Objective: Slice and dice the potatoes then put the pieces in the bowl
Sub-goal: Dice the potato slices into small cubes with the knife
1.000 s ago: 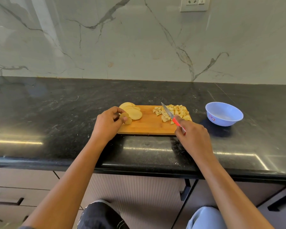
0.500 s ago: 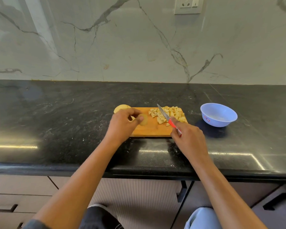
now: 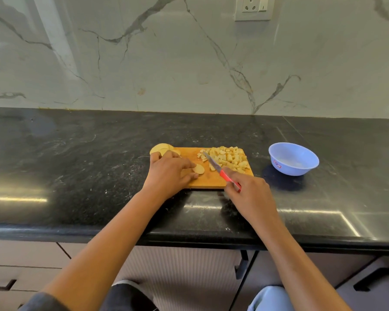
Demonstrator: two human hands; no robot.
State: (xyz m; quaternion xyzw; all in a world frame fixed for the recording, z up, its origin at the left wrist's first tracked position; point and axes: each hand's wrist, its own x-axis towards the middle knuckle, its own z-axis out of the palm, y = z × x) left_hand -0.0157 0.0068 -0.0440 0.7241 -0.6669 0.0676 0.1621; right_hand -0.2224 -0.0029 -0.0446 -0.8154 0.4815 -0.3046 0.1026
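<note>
Black countertop (image 3: 76, 153) with faint pale speckling and grey streaks; wall slab (image 3: 166, 63) off-white marble, veined in grey with a few brownish traces. Cutting board (image 3: 189, 153) warm orange-brown wood; potato slices (image 3: 161, 149) and diced pieces (image 3: 229, 159) pale yellow; knife (image 3: 220, 171) with silver blade and red handle. Bowl (image 3: 293, 159) light periwinkle blue, bearing a small red-and-white label.

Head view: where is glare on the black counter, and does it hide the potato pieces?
Head view: bright streaks lie on the glossy black stone counter near its front edge, left and right; the diced yellow potato pieces on the wooden cutting board stay clear.
</note>
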